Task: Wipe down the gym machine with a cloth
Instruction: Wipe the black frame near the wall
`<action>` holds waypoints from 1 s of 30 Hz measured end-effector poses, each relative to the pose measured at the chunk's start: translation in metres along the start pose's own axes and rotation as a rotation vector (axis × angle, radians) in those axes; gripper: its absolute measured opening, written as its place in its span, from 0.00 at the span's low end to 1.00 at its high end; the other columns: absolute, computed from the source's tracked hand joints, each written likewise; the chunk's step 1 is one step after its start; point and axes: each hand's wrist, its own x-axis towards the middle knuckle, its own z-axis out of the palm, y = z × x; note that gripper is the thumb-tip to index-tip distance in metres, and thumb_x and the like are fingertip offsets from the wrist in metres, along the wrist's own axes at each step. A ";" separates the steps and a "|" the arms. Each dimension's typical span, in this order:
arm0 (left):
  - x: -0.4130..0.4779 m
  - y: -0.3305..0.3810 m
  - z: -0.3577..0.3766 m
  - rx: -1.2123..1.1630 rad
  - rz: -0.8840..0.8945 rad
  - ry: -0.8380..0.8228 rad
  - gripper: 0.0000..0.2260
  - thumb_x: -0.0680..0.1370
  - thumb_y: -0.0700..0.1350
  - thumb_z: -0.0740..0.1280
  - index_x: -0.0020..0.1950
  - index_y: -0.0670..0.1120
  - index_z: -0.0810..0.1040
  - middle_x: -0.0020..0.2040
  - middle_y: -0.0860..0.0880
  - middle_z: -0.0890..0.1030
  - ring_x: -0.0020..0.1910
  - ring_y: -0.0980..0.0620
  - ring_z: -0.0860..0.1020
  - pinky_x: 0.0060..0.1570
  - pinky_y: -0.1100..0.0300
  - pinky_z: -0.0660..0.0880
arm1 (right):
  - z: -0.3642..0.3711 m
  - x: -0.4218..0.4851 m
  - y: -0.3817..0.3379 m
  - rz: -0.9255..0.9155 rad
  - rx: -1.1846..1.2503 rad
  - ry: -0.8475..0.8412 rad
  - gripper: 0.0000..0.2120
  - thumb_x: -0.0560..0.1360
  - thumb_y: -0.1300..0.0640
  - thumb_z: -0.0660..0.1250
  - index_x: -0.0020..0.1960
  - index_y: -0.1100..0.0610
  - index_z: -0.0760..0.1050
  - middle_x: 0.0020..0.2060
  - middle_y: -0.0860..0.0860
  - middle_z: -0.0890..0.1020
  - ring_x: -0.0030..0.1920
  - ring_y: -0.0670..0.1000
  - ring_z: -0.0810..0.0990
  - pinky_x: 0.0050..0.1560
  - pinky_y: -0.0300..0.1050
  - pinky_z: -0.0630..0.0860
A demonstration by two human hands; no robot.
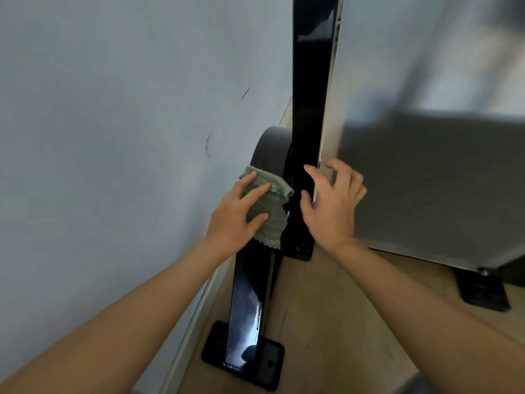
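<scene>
We're mid-wipe: left hand [235, 214] spread flat on cloth [275, 206] against gym machine [247, 294]; right hand [332, 200], at 3 o'clock, loose and empty; most looks left.

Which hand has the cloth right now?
The left hand, its fingers pressing the green cloth on the gym machine; the right hand is bare, fingers spread.

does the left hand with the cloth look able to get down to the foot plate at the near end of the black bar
Probably yes. The left hand presses the cloth on the black bar, and the bar runs bare down to the foot plate; only the wall sits close alongside.
</scene>
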 end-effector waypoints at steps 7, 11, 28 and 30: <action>-0.014 -0.010 -0.007 -0.205 -0.062 0.053 0.24 0.80 0.40 0.68 0.76 0.50 0.71 0.70 0.51 0.69 0.63 0.55 0.74 0.60 0.50 0.79 | 0.009 -0.037 -0.047 0.093 0.533 -0.342 0.22 0.74 0.63 0.73 0.67 0.55 0.74 0.58 0.46 0.74 0.56 0.46 0.76 0.57 0.45 0.79; -0.005 -0.012 0.002 -0.405 -0.244 0.135 0.23 0.80 0.38 0.69 0.74 0.51 0.72 0.65 0.51 0.74 0.60 0.56 0.77 0.60 0.48 0.79 | 0.018 -0.041 -0.053 0.193 0.481 -0.350 0.33 0.74 0.64 0.73 0.76 0.57 0.66 0.68 0.48 0.66 0.66 0.45 0.70 0.68 0.41 0.72; 0.013 -0.017 0.004 -0.128 0.012 0.103 0.25 0.78 0.43 0.72 0.75 0.52 0.73 0.73 0.47 0.65 0.63 0.64 0.67 0.63 0.53 0.77 | 0.047 -0.035 -0.030 0.406 0.684 -0.326 0.38 0.74 0.61 0.74 0.79 0.52 0.62 0.70 0.50 0.70 0.69 0.50 0.73 0.67 0.55 0.75; 0.004 -0.020 0.005 -0.115 0.010 0.084 0.26 0.77 0.44 0.73 0.75 0.51 0.72 0.71 0.46 0.65 0.59 0.61 0.70 0.60 0.50 0.79 | 0.048 -0.045 -0.030 0.401 0.662 -0.333 0.38 0.74 0.60 0.75 0.79 0.52 0.62 0.68 0.49 0.70 0.68 0.51 0.73 0.66 0.55 0.76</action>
